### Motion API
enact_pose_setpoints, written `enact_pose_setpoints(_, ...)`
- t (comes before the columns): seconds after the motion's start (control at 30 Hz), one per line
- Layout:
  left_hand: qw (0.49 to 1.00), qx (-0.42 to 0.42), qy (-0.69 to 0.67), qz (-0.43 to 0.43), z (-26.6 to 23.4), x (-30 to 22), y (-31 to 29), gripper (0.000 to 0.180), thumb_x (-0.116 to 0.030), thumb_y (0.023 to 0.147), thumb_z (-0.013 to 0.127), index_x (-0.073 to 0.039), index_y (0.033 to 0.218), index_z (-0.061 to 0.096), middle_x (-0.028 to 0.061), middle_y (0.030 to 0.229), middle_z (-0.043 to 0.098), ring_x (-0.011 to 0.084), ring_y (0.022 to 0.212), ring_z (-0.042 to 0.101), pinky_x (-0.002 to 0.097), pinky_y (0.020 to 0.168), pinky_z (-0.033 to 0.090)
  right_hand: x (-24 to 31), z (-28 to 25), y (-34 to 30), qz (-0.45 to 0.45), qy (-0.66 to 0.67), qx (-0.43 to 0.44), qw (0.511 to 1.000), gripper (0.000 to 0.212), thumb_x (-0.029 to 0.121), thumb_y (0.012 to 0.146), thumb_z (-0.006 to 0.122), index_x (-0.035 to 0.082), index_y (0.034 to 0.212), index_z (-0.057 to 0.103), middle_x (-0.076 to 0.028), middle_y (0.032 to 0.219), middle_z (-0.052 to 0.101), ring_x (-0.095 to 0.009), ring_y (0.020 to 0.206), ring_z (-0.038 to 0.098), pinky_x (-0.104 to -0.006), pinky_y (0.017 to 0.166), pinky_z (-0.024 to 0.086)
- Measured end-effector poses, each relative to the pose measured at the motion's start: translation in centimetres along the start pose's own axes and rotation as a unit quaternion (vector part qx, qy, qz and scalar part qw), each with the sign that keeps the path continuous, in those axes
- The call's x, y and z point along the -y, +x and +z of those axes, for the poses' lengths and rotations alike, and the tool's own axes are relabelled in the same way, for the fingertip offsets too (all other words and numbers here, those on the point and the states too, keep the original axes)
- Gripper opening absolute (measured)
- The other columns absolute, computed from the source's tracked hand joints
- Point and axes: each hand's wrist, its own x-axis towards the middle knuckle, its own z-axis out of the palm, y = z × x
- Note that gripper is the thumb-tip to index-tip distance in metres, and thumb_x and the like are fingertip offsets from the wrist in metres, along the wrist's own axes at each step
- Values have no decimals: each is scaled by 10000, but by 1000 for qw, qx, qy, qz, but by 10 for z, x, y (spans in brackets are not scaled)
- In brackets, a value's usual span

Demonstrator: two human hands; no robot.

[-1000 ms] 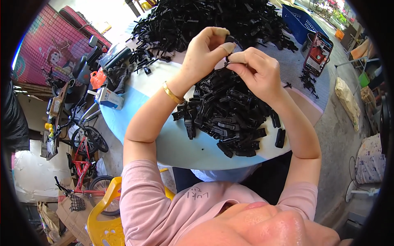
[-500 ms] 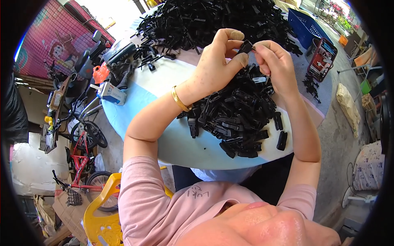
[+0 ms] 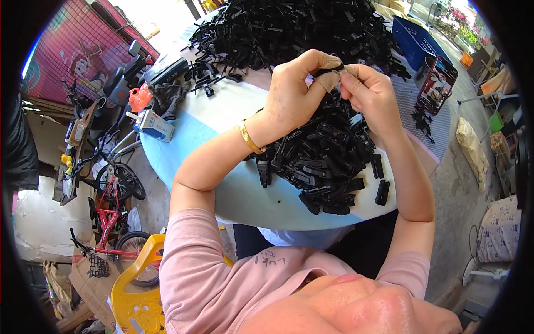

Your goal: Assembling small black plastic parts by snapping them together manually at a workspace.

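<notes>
My left hand [image 3: 290, 93], a gold bangle on its wrist, pinches a small black plastic part [image 3: 324, 71] between thumb and fingers. Tan coverings wrap some fingertips on both hands. Pressed up against that part, my right hand [image 3: 371, 99] has its thumb and forefinger pinched together; what lies between them is too small to make out. Below both hands spreads a pile of black plastic clip-like pieces [image 3: 317, 161]. Beyond them rises a larger heap of thin black parts [image 3: 289, 33].
The round table [image 3: 239, 200] has a pale, coloured covering. A blue basket [image 3: 414, 42] and a propped phone [image 3: 438, 86] stand at its right. On the left are a small white-and-blue box [image 3: 156, 125] and dark cloth [image 3: 167, 97]. A yellow chair [image 3: 136, 284] and red bicycle [image 3: 108, 222] sit at lower left.
Both hands have come slightly nearer to me and closer together. The black part, which stuck up between the fingertips, is now mostly covered by the fingers.
</notes>
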Motion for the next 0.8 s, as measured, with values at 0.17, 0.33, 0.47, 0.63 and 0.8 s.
enact_pose_setpoints(0.17, 996, -6, 65, 53, 1, 1, 0, 206, -11, 797, 586, 7, 999, 555, 67, 925, 617, 102, 798, 582, 223, 724, 475, -1, -1, 0, 20, 57, 2, 998, 140, 137, 870, 528, 11, 895, 584, 10, 636, 496, 5, 463, 310, -146, 409, 206)
enact_pose_setpoints(0.33, 972, 21, -225, -63, -3, -4, 12, 332, -32, 879, 424, 2, 1202, 354, 191, 1105, 522, 234, 954, 574, 315, 822, 478, -11, -6, 5, -241, -110, -47, 963, 147, 94, 842, 578, 8, 961, 587, 3, 777, 573, -28, 671, 507, -146, 592, 399)
enact_pose_setpoints(0.47, 881, 47, -438, -173, -15, -2, 17, 338, -99, 912, 383, 7, 1232, 354, 187, 1097, 522, 283, 997, 557, 373, 877, 467, -8, -14, 5, -240, -103, -57, 964, 169, 38, 798, 623, -1, 961, 599, -13, 867, 610, -56, 795, 558, -176, 718, 450)
enact_pose_setpoints(0.63, 867, 124, -436, -205, -15, 6, 18, 335, -92, 899, 435, 23, 1213, 417, 124, 1074, 535, 229, 985, 562, 367, 878, 478, -3, -13, 0, -267, -70, -75, 958, 171, 20, 771, 646, -2, 935, 601, -17, 851, 611, -56, 767, 566, -172, 699, 463)
enact_pose_setpoints(0.8, 966, 182, -118, -140, -12, -14, 10, 374, -13, 854, 491, 22, 1220, 422, 73, 1097, 535, 132, 960, 552, 256, 812, 468, -9, -11, 2, -236, -92, -75, 965, 177, 29, 739, 682, -3, 884, 586, -10, 801, 601, -52, 746, 565, -172, 670, 466)
